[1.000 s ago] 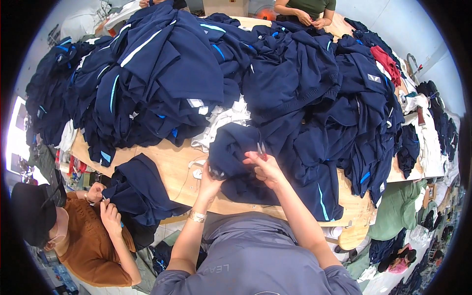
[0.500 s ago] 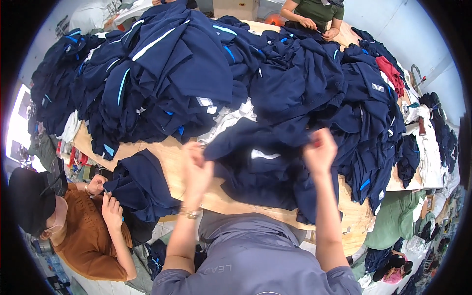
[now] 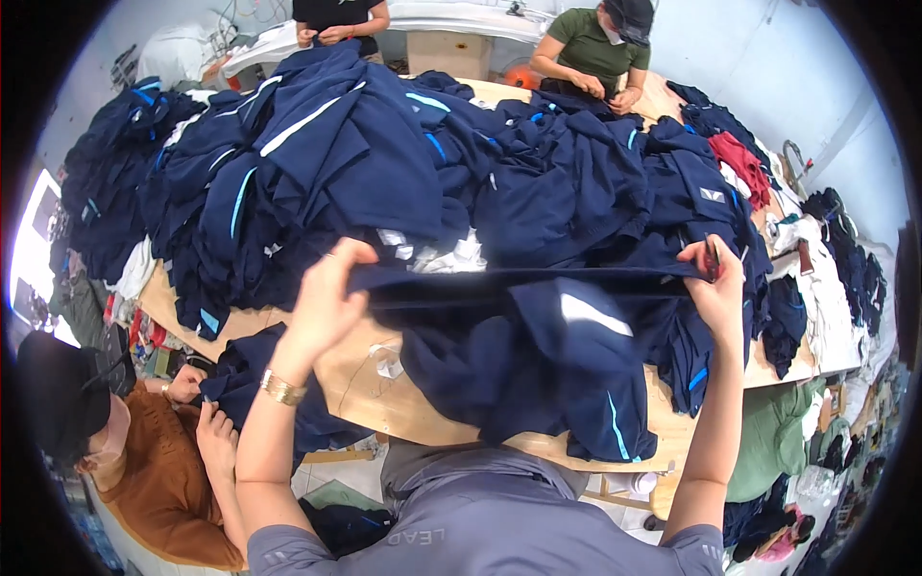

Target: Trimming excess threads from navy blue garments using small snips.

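A navy garment [image 3: 509, 370] is stretched between my two hands, its upper edge pulled nearly straight. Its lower part hangs blurred over the wooden table, showing a white stripe and a light blue stripe. At one end of that edge, my left hand [image 3: 331, 296] is closed on the cloth. My right hand [image 3: 718, 293] pinches the other end and also has a small dark tool [image 3: 712, 257] with some red on it against the fingers; its kind is too small to make out.
Heaped navy garments [image 3: 355, 163] cover the far side of the wooden table [image 3: 370, 384]. At the left, a person in brown [image 3: 173, 480] handles navy cloth close to my left arm. Two people work across the table. A red cloth [image 3: 740, 168] lies far right.
My hands have moved apart, drawing the garment's edge taut between them. The cloth has swung and spread below it. The view has shifted, showing more of the people across the table.
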A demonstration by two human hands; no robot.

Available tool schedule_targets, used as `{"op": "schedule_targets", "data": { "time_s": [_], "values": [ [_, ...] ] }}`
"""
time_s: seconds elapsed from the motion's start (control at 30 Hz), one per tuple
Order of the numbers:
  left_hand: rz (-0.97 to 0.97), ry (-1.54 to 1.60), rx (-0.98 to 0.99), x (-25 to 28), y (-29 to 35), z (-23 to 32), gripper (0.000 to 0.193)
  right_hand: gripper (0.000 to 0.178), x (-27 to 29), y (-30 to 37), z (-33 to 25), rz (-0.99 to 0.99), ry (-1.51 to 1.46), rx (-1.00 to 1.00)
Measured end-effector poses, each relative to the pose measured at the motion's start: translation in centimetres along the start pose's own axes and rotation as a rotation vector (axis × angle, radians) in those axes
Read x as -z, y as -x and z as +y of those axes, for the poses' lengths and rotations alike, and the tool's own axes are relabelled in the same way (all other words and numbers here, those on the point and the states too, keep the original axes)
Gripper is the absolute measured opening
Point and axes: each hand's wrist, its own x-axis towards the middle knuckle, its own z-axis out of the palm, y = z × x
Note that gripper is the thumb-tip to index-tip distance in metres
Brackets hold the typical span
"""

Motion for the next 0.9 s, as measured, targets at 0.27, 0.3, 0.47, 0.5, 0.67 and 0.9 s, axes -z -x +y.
{"op": "schedule_targets", "data": {
  "time_s": [0.27, 0.3, 0.47, 0.5, 0.67, 0.9],
  "values": [
    [-0.054, -0.143, 0.04, -4.0, -5.3, -1.0, 0.018, 0.019, -2.6, -2.2, 1.9, -0.22, -0.194, -0.269],
    [0.036, -0.338, -0.029, -5.4, -4.9, -0.3, 0.015, 0.019, -3.5, -2.5, 2.6, -0.266, -0.172, -0.293],
    [-0.394, -0.124, 0.065, -13.8, -1.4, 2.7, 0.037, 0.021, -5.9, -1.8, 2.1, -0.24, -0.151, -0.252],
    [-0.411, -0.033, 0.089, -15.5, -0.2, 2.3, 0.04, 0.022, -6.0, -1.7, 2.0, -0.242, -0.135, -0.238],
    [-0.085, -0.042, -0.071, -18.6, 0.3, 1.2, 0.051, 0.024, -4.7, -1.2, 2.8, -0.112, -0.31, -0.294],
    [-0.193, -0.311, -0.206, -21.0, -1.2, -3.7, 0.028, 0.016, -1.8, 2.6, 12.0, 0.104, -0.084, -0.467]
  ]
}}
